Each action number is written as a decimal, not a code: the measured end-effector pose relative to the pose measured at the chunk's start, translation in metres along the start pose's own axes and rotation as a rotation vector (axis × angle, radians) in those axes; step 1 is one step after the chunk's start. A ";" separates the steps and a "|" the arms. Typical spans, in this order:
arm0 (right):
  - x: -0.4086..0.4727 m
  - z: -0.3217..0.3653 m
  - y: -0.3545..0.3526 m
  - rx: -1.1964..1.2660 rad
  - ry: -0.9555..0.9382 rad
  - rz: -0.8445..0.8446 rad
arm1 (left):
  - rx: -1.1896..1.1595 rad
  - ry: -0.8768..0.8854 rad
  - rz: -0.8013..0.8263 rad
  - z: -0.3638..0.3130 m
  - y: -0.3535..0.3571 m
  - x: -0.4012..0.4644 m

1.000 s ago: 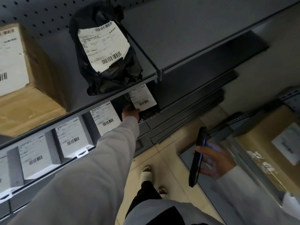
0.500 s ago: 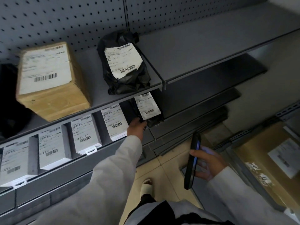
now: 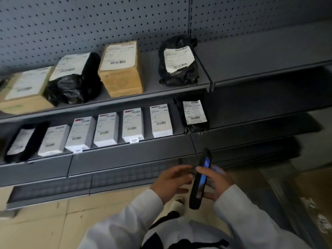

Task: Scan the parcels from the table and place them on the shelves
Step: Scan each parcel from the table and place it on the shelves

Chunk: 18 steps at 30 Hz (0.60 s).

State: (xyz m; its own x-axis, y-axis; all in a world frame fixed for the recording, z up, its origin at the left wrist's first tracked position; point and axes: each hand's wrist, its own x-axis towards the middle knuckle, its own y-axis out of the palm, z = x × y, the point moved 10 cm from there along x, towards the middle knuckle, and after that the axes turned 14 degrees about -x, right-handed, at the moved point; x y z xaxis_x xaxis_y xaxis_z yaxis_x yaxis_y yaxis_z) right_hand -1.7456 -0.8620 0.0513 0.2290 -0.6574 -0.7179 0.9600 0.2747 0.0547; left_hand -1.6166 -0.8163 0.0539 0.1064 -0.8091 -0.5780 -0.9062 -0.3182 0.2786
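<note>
A: Scanner [image 3: 199, 178] sits upright in right hand [image 3: 214, 184], screen lit blue, turned toward the left. Right fingers curl round its back edge, thumb on the front near the screen.

B: Left hand [image 3: 170, 183]?

A: Just left of scanner. Fingers spread and loose, tips reaching toward the scanner's edge. Touching or not, cannot tell, blurred there. Holds nothing.

B: Parcel?

A: Black bag parcel [image 3: 195, 115] with a white label lies on the middle shelf [image 3: 129, 155], above scanner, well apart from both hands. No finger near it.

B: What's beside it?

A: Row of white boxes [image 3: 133, 124] left of the black bag parcel, same shelf, labels up. Another dark bag [image 3: 25, 141] at the far left end of that row.

B: Upper shelf?

A: Upper shelf [image 3: 251, 56] above the black bag parcel carries a crumpled black bag [image 3: 177, 63], a brown carton [image 3: 120, 69], then a black bag with a big label [image 3: 75, 78] leaning on a second carton [image 3: 23, 90]. Pegboard [image 3: 89, 24] behind them.
</note>
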 end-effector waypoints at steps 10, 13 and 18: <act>-0.037 -0.112 0.098 -0.175 0.194 0.330 | -0.222 0.060 -0.573 0.080 -0.137 -0.152; -0.048 -0.122 0.123 -0.290 0.161 0.379 | -0.323 0.124 -0.728 0.090 -0.172 -0.196; -0.066 -0.140 0.167 -0.456 0.130 0.461 | -0.467 0.173 -0.851 0.106 -0.216 -0.244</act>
State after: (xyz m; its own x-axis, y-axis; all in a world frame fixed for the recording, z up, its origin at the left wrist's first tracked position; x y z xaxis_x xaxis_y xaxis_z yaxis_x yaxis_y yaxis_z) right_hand -1.6228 -0.6745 0.0109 0.5517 -0.3192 -0.7706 0.5973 0.7960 0.0979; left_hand -1.4903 -0.4979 0.0532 0.7402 -0.2692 -0.6161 -0.2508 -0.9608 0.1184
